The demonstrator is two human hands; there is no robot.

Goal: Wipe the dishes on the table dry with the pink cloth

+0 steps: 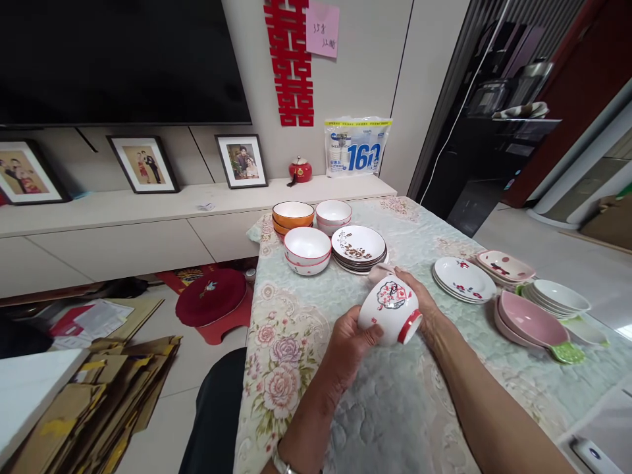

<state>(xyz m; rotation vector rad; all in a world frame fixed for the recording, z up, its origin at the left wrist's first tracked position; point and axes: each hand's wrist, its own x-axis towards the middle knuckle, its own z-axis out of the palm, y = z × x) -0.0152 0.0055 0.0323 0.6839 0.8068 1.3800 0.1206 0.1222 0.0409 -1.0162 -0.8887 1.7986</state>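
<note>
A white bowl (388,306) with a red foot ring and a red and black print is tilted on its side above the table. My left hand (353,339) grips its left side, thumb on the outer wall. Behind the bowl, my right hand (417,293) is closed on a pale cloth (380,272) at the rim; its fingers are partly hidden. Just beyond stand stacked white bowls with red rims (307,247) and a stack of brown-patterned plates (359,245).
Orange bowls (293,216) and more white bowls (334,212) stand at the table's back. Flowered plates (464,280), pink dishes (530,319) and pale green-handled bowls (561,296) are on the right. A red stool (212,299) stands left of the table.
</note>
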